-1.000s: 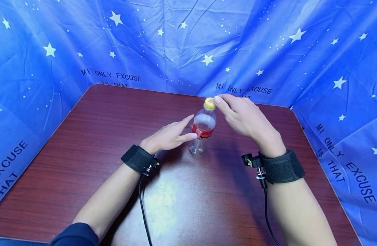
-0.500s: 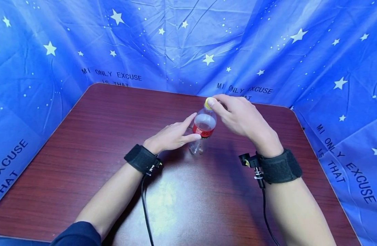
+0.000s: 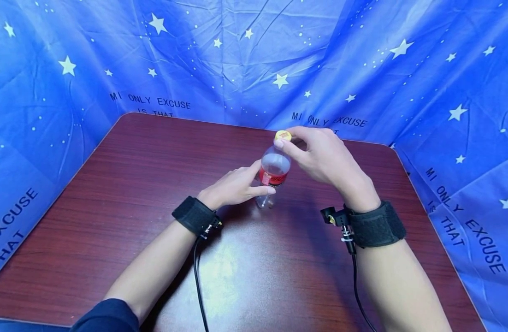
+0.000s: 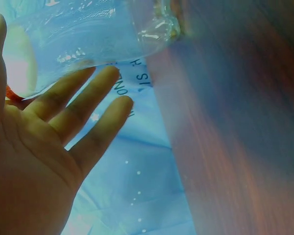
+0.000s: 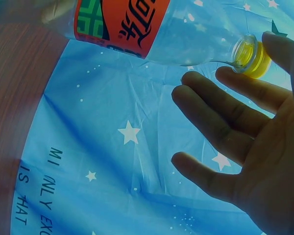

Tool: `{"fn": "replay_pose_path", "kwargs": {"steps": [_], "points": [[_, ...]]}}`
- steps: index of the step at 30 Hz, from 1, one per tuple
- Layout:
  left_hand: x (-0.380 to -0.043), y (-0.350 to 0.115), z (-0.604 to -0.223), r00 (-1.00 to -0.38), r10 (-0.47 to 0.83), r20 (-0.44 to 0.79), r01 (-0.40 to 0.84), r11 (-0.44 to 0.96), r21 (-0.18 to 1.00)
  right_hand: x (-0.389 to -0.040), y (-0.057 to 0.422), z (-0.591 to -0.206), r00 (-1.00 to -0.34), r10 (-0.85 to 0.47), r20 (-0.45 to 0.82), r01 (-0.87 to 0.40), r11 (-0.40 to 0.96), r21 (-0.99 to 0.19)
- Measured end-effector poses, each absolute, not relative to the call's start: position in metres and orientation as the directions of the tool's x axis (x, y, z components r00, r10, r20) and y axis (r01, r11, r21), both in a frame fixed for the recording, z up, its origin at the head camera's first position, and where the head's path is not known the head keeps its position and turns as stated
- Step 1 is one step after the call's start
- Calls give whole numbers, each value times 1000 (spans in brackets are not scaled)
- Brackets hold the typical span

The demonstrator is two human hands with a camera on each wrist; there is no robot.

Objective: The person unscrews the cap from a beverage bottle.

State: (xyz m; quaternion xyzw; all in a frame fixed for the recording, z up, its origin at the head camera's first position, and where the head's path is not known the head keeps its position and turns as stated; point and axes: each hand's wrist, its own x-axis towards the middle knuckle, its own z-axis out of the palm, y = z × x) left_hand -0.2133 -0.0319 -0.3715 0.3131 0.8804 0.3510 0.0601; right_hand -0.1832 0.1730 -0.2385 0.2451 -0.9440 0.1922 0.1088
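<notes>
A clear plastic bottle with a red label and a yellow cap stands upright on the table. My left hand holds its lower body, thumb in front and fingers behind. In the left wrist view the bottle lies across that palm, with several fingers stretched out fairly straight. At the top, my right hand pinches the cap between thumb and index finger. The right wrist view shows the cap seated at the bottle's neck, while the other right fingers spread apart below it.
The dark red wooden table runs to a blue curtain with white stars and printed words, which surrounds its back and sides. A black strap with a small camera and cable sits on each wrist.
My left hand has moved right, its thumb further across the bottle. My right thumb and index finger have come from beside the cap to pinch it, the thumb shifting across its near side.
</notes>
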Motion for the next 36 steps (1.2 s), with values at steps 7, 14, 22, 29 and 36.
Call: {"fn": "replay_pose_path", "kwargs": {"steps": [7, 14, 22, 29, 36], "points": [[-213, -33, -371, -806, 579, 125, 512, 575, 638, -183, 173, -238, -849, -420, 321, -513, 802, -307], [-215, -40, -366, -794, 582, 178, 552, 566, 612, -181, 175, -238, -854, -396, 337, -504, 790, -349], [-217, -48, -363, -773, 601, 204, 591, 564, 578, -182, 177, -238, -855, -370, 365, -498, 783, -374], [-218, -51, -363, -772, 607, 190, 598, 591, 542, -180, 181, -237, -820, -430, 377, -556, 753, -351], [-221, -53, -364, -760, 615, 212, 617, 577, 536, -177, 185, -236, -794, -483, 370, -599, 725, -341]]}}
